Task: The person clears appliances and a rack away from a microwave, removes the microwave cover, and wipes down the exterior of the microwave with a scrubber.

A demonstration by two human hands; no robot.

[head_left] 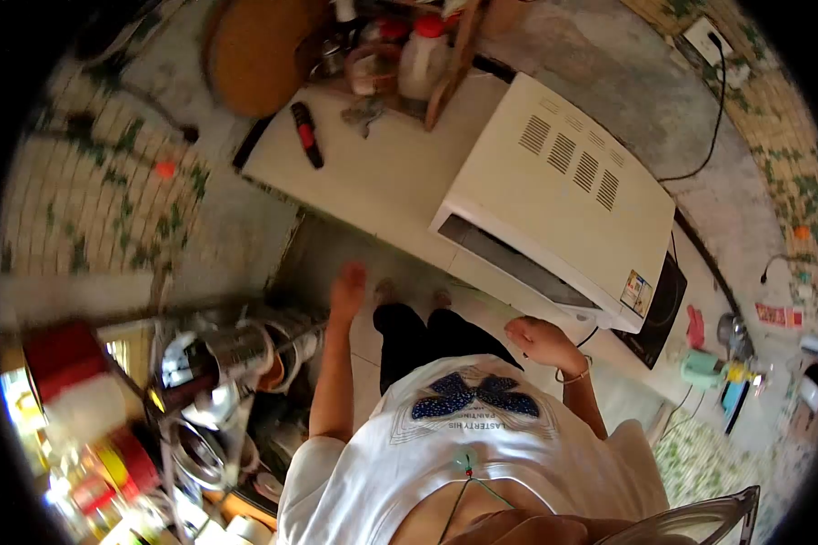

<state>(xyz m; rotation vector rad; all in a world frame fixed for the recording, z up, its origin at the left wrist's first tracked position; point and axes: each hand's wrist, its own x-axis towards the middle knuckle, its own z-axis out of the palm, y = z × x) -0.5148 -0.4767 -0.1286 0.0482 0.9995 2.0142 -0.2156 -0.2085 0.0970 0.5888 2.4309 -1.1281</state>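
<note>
The white, boxy microwave oven [554,204] sits along the near edge of the pale, smooth surface [382,173]. The right hand [541,341] is near its front, fingers curled inward; the left hand [347,292] is nearest the shiny metal pots [238,352] — blurred, so I cannot tell how its fingers are set. A careless leftward swing could knock those pots. The oven partly hides the black, flat cooktop [661,313] — and its steeply angled door conceals the inside.

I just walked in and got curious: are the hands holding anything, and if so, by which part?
Nothing is visibly held. The blurred left hand looks empty; the right hand is partly curled, so something small inside can't be excluded.
</note>
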